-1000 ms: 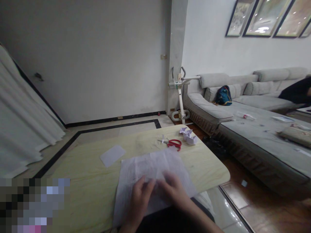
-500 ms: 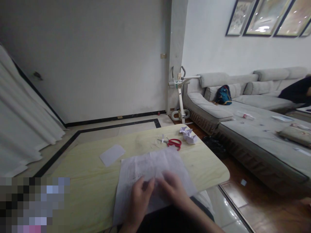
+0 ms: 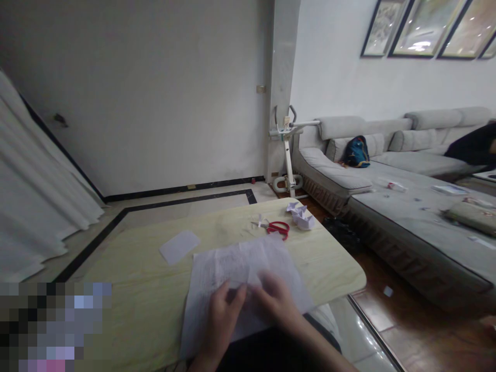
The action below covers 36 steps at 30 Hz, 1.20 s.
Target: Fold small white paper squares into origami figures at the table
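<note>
A large creased white sheet (image 3: 248,258) with faint print or writing lies on the table in front of me. Over its lower middle, my left hand (image 3: 227,307) is closed, thumb and index finger brought together. Close beside it, my right hand (image 3: 275,299) has bent fingers that almost meet the left ones and look slightly blurred. Something pale and thin shows between the fingertips, but against the white sheet I cannot make it out. Beyond the sheet lie red-handled scissors (image 3: 278,228), next to folded white paper shapes (image 3: 302,217). A smaller white paper (image 3: 180,247) rests to the left.
The pale yellow table (image 3: 337,268) has a rounded right corner. Right of it stands a long grey sofa (image 3: 418,217) with a blue backpack (image 3: 357,152); a person in dark clothes (image 3: 475,144) is at its far end. A white exercise machine (image 3: 287,155) stands behind the table.
Almost nothing differs. Both hands stay over the sheet, with only slight finger movement, and the papers and scissors lie as before.
</note>
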Motion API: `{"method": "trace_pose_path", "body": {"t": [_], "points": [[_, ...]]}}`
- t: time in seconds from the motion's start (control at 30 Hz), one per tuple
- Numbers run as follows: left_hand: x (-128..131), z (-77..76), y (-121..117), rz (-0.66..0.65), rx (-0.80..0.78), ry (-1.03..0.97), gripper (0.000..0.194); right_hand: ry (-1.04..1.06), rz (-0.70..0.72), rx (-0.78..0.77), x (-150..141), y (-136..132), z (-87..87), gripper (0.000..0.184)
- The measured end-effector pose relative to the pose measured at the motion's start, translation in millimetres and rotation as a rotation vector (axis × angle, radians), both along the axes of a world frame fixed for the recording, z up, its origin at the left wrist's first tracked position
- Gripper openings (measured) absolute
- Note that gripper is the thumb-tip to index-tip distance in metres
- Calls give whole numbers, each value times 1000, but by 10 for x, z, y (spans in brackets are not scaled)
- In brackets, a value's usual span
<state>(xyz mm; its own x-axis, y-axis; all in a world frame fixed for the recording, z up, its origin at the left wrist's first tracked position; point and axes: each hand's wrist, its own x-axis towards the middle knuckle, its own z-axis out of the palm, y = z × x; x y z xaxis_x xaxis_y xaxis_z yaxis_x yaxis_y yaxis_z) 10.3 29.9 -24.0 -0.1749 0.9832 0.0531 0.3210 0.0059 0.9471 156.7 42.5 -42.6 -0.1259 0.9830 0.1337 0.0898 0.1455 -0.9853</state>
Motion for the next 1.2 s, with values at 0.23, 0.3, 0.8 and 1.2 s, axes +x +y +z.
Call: {"method": "trace_pose_path", "body": {"t": [0.23, 0.3, 0.8, 1.2], "points": [[-3, -23, 0, -17, 24, -17, 31, -47, -17, 10, 0, -13, 11, 37], [-8, -29, -3, -32, 17, -47, 30, -20, -10, 3, 3, -30, 35, 41], [-23, -81, 4, -58, -10, -74, 34, 181, 74, -22, 29, -63, 244, 27], [-16, -170, 20, 41, -10, -68, 43, 141, -16, -41, -36, 32, 58, 45]]}}
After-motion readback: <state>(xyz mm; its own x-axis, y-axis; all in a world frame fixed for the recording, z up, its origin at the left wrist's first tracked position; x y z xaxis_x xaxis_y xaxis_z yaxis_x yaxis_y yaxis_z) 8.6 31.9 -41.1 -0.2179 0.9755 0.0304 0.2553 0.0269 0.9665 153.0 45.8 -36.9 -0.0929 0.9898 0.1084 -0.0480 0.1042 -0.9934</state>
